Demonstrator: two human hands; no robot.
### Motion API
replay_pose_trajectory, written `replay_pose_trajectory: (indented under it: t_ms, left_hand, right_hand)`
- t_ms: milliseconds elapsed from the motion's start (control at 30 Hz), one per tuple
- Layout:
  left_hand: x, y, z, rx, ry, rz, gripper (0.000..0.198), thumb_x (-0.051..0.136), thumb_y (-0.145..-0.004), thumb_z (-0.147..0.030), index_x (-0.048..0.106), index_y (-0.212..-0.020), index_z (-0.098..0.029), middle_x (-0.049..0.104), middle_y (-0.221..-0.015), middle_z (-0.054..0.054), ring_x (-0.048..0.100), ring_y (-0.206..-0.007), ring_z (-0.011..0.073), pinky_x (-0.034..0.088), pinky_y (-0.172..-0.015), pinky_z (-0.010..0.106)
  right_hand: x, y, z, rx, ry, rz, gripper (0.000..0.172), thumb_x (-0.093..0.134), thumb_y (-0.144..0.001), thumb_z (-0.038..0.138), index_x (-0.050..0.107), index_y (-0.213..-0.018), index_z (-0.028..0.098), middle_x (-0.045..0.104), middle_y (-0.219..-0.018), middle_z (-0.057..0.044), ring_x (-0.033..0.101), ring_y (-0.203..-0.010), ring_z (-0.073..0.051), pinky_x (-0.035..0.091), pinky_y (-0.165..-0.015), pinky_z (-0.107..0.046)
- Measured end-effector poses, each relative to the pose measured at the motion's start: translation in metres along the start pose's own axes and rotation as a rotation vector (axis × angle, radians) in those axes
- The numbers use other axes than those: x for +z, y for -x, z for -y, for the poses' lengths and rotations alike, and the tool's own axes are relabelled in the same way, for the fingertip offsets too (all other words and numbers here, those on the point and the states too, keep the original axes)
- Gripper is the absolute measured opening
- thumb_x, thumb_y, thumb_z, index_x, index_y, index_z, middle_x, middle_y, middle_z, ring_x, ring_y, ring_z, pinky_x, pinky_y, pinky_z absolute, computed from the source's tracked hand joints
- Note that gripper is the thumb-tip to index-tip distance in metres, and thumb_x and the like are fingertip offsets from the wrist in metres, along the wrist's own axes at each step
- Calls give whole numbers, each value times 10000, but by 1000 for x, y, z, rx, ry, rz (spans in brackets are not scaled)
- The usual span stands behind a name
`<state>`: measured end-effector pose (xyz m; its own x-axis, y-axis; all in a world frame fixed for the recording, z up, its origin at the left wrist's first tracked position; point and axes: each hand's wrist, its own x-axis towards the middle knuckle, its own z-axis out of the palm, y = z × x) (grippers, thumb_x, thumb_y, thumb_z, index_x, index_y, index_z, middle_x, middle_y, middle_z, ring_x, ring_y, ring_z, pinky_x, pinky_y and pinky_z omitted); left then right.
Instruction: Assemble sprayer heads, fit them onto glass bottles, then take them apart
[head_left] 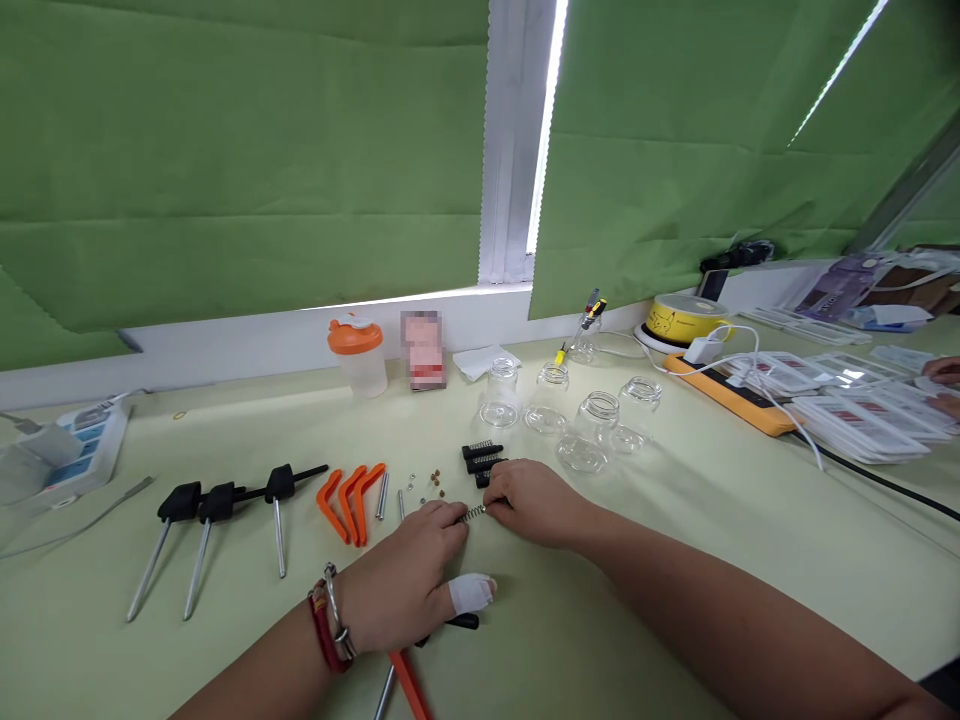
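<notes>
A small coil spring [474, 513] lies between my two hands, low over the table. My right hand [536, 503] is closed, its fingertips pinching the spring's right end. At the spring's left end are the fingertips of my left hand [405, 580]; its bandaged thumb is spread away from the fingers. Partly covered by that hand is a black part [463, 621], with an orange handle [409, 688] and a metal rod [385, 692] below. Just beyond my right hand sit black cylindrical pieces [484, 465] with springs along them, the nearest partly hidden.
Three black-headed metal rods [201, 570], three orange bent levers [351, 505], metal pins [382, 495] and tiny brass nuts [436, 478] lie to the left. Several glass jars [581, 450] stand beyond. An orange-lidded cup [358, 360] is at the back. White frames [862, 425] and another person's hand [941, 370] are at right.
</notes>
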<state>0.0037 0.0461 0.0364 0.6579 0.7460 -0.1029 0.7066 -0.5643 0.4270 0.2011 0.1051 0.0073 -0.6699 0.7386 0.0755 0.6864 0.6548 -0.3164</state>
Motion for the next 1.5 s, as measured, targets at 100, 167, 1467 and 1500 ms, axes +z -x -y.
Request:
replay_pose_trajectory:
  t_ms: [100,167,1467,1500]
  left_hand:
    - [0,-1,0,5,-5,8,517,341,-855,-572,569,-1095,-174,537,-1143,129,473,-1087,283,426,-893,413]
    - [1,-1,0,10,-6,7,527,342,-852,-578,571,-1089,-168,526,-1163,134,458,-1107,286,419,-907,415]
    - [0,3,4,4,154,64,562,408,-847,-541,470,-1268,-174,324,-1425,139,275,-1319,293,307,-1066,424]
    - [0,2,4,2,150,70,566,405,-848,-543,467,-1272,-172,323,-1426,142,271,-1322,290,305,-1068,422]
  right_hand:
    - [0,-1,1,16,-3,6,219,481,-781,159,695,-747,190,635,-751,-34,562,-758,-161,320,-610,-245]
    - [1,-2,1,28,-6,7,219,477,-783,164,694,-762,189,645,-770,-36,570,-768,-166,327,-615,-247]
    - [-10,1,-6,-58,122,-15,185,490,-849,224,666,-803,189,651,-821,-25,571,-817,-163,363,-671,-258]
    - [-11,2,-8,-52,129,-15,196,481,-854,217,665,-796,189,650,-815,-26,572,-814,-162,364,-673,-258]
